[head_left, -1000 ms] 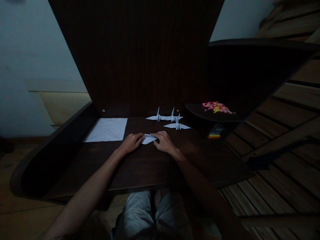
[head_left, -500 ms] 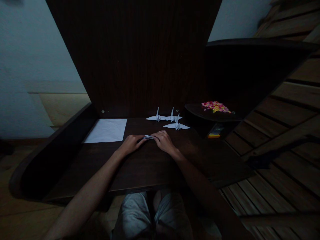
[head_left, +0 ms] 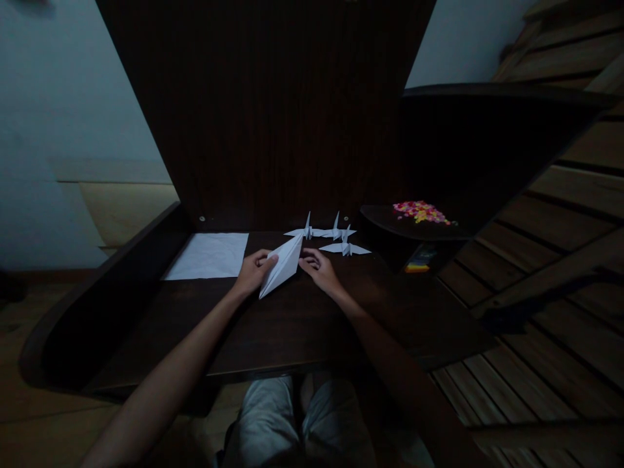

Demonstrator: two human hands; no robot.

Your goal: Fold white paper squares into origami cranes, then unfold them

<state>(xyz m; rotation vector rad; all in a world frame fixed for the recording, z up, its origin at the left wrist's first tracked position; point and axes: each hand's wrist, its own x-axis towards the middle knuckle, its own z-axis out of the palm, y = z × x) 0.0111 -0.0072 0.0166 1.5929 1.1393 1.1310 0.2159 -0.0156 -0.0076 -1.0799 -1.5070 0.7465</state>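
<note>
A white sheet of paper folded into a long diamond [head_left: 285,263] is tilted up over the desk, its creased face toward me. My left hand [head_left: 252,272] grips its left side, the thumb lying on the face and the fingers behind. At the right corner, my right hand [head_left: 319,266] has its fingers curled and its thumb against the paper's edge; the exact contact is hard to make out. Just beyond the hands stand three white paper cranes: one at back left [head_left: 306,231], one at back right [head_left: 335,231] and one nearer [head_left: 345,248].
A flat white sheet [head_left: 207,255] lies on the dark desk [head_left: 273,338] to the left. On the right, a small raised shelf [head_left: 385,218] bears a pile of small pink, red and yellow pieces [head_left: 422,211]. Under it sits a dark box with a yellow edge [head_left: 418,259]. A tall panel rises behind.
The folded paper, earlier low and nearly edge-on between both hands, is now raised and turned so its broad diamond face shows. My right hand's fingers have curled back to the paper's right edge.
</note>
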